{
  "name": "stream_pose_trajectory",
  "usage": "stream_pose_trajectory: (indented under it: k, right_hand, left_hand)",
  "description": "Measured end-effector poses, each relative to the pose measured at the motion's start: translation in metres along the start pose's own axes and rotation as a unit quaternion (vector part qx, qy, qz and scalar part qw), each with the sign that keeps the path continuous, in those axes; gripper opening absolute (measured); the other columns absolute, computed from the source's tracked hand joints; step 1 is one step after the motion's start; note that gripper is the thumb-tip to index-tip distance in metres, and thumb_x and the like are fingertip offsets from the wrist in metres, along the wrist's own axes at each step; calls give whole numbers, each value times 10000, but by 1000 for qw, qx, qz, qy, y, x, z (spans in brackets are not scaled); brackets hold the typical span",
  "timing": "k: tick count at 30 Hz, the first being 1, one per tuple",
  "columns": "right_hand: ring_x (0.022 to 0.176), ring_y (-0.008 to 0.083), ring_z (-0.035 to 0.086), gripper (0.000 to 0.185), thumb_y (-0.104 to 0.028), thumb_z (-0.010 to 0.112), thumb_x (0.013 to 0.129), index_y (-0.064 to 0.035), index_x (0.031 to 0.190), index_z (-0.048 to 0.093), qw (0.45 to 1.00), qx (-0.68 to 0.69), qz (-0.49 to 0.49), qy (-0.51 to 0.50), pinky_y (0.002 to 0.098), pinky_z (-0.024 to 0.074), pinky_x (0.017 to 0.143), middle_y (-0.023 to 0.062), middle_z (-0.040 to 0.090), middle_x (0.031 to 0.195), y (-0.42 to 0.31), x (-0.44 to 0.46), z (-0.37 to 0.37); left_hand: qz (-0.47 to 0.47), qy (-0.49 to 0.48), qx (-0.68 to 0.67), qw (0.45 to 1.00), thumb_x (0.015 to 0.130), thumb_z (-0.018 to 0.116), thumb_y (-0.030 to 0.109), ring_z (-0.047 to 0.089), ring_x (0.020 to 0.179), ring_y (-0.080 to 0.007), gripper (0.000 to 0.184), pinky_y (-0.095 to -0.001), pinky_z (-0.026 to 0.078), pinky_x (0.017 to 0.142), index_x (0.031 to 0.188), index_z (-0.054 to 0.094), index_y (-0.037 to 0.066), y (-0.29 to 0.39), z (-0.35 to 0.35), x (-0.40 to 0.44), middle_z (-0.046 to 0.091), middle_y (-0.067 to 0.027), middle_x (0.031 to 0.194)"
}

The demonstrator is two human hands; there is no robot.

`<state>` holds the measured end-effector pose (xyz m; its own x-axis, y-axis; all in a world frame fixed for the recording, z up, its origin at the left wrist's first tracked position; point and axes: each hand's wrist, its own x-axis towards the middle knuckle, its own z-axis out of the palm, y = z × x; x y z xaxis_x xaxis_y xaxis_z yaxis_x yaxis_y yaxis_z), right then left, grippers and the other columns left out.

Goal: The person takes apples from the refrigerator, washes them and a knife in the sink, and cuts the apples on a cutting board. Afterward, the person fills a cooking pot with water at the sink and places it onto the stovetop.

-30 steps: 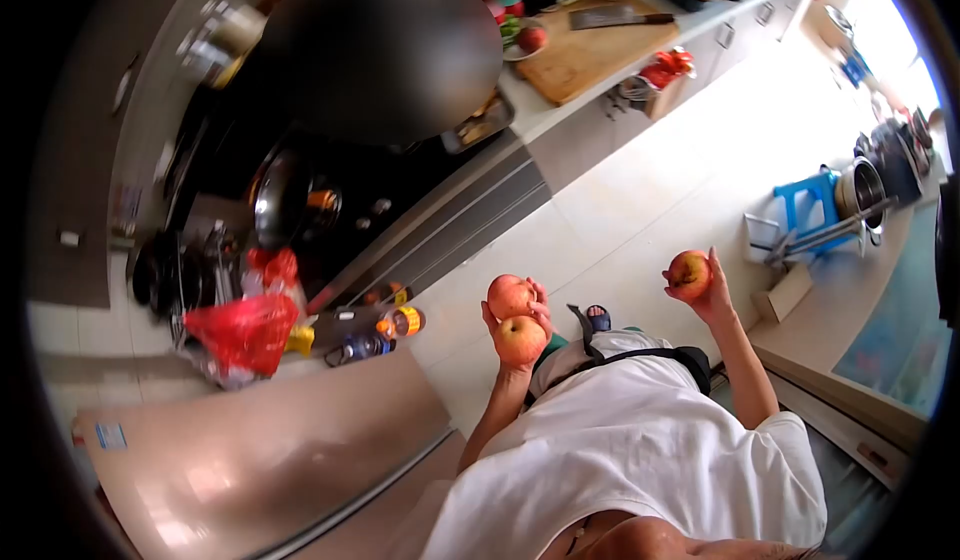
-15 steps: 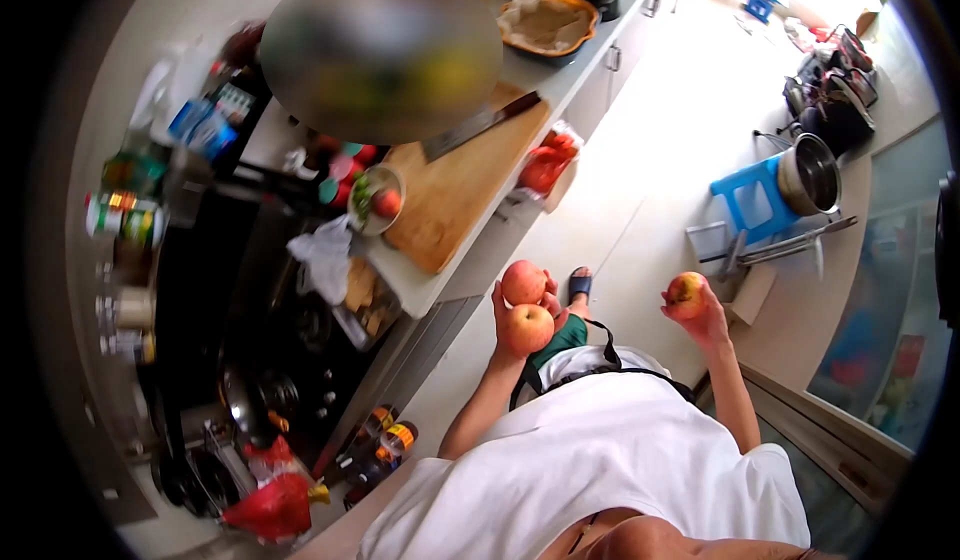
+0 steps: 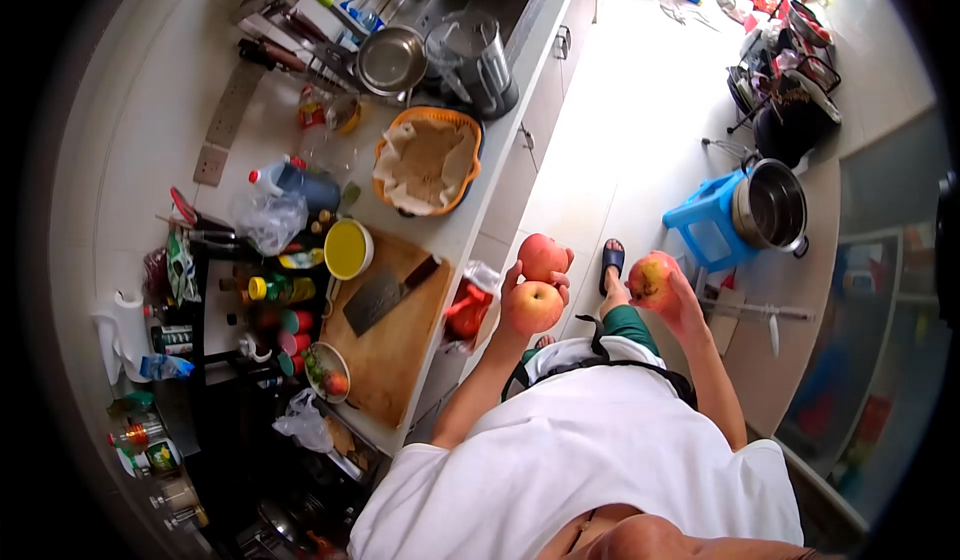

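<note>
My left hand (image 3: 562,283) holds two apples, fingers curled round them: a redder apple (image 3: 544,256) above and a yellow-pink apple (image 3: 534,308) below, its stem end showing. In my right hand (image 3: 687,305) is a third, mottled red-and-yellow apple (image 3: 651,278), gripped from its right side. Both hands are in front of my body, over the floor and away from the counter.
On the left counter lie a cutting board (image 3: 385,380) with a cleaver (image 3: 375,302), a bowl of fruit (image 3: 343,358), a bowl of yellow liquid (image 3: 348,249) and an orange paper-lined basket (image 3: 470,172). On the right, a pot (image 3: 770,204) rests on a blue stool (image 3: 705,222).
My view has shifted along the counter, and the sink end now shows. My right hand with its apple has come closer to my left. Both hands keep hold of their apples.
</note>
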<state>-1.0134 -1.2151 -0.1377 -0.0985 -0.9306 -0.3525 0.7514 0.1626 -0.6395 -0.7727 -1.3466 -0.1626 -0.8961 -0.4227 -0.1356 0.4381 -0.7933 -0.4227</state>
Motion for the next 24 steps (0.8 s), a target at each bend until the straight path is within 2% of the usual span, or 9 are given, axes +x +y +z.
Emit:
stream_pose_trajectory:
  k: [2, 5, 9, 11, 14, 15, 16, 20, 24]
  right_hand:
    - [1111, 298, 532, 554, -354, 561, 893, -80, 1328, 354, 1000, 19, -12, -18, 473, 481, 888, 141, 497, 1228, -39, 49, -1]
    - [1106, 281, 527, 532, -305, 580, 888, -82, 1318, 359, 999, 3, -2, -41, 461, 493, 882, 134, 485, 1216, -102, 113, -8]
    - [1102, 260, 523, 554, -305, 608, 872, -94, 1319, 357, 995, -74, 18, -66, 440, 500, 883, 126, 458, 1220, -172, 200, -4]
    - [1106, 255, 521, 571, -306, 619, 865, -95, 1324, 353, 990, -113, 24, -75, 431, 501, 884, 126, 460, 1220, -202, 244, 7]
    - [1119, 228, 514, 636, -311, 653, 843, -90, 1356, 351, 977, -193, 8, -86, 368, 458, 939, 124, 461, 1236, -236, 307, 25]
    - [1123, 224, 512, 650, -310, 661, 837, -87, 1363, 351, 970, -224, -8, -91, 358, 446, 950, 124, 462, 1240, -245, 327, 29]
    - [1128, 210, 505, 715, -310, 702, 806, -75, 1377, 343, 961, -253, -34, -109, 332, 416, 975, 120, 470, 1240, -254, 347, 35]
    - [1132, 210, 496, 846, -237, 808, 703, -57, 1380, 333, 890, -389, -147, -188, 336, 415, 978, 112, 485, 1216, -279, 442, 43]
    - [1157, 322, 486, 777, -234, 830, 619, -55, 1273, 451, 740, -594, -215, -232, 390, 407, 986, 146, 481, 1270, -317, 517, 59]
  left_hand:
    - [6, -23, -8, 1000, 779, 690, 329, 514, 955, -202, 644, -393, 430, 904, 1319, 375, 174, 9, 10, 49, 376, -93, 1352]
    - [62, -27, -3, 998, 770, 687, 479, 517, 983, -212, 665, -388, 424, 909, 1292, 424, 160, 9, 32, 114, 389, -106, 1333]
    - [117, -3, -9, 993, 742, 713, 502, 513, 963, -190, 705, -343, 431, 889, 1277, 436, 136, 22, 62, 192, 400, -87, 1291]
    - [98, -48, -44, 993, 733, 687, 564, 484, 1100, -245, 726, -385, 395, 964, 1269, 441, 141, 36, 76, 228, 373, -106, 1337]
    - [161, 0, 67, 985, 740, 572, 683, 376, 1276, -324, 755, -482, 318, 1045, 1273, 456, 161, 45, 115, 281, 373, -110, 1394]
    - [143, -18, 61, 988, 721, 483, 768, 264, 1351, -355, 822, -556, 218, 1089, 1280, 449, 166, 59, 114, 300, 330, -104, 1440]
    - [141, -42, 111, 983, 722, 462, 779, 267, 1347, -358, 835, -576, 206, 1088, 1289, 441, 166, 70, 120, 319, 327, -108, 1441]
    - [135, -112, 156, 972, 730, 401, 804, 303, 1325, -365, 876, -621, 203, 1073, 1321, 413, 157, 128, 143, 394, 364, -113, 1412]
    - [300, -19, 189, 935, 770, 459, 739, 394, 1257, -281, 831, -455, 289, 1085, 1309, 412, 108, 188, 170, 462, 420, -108, 1339]
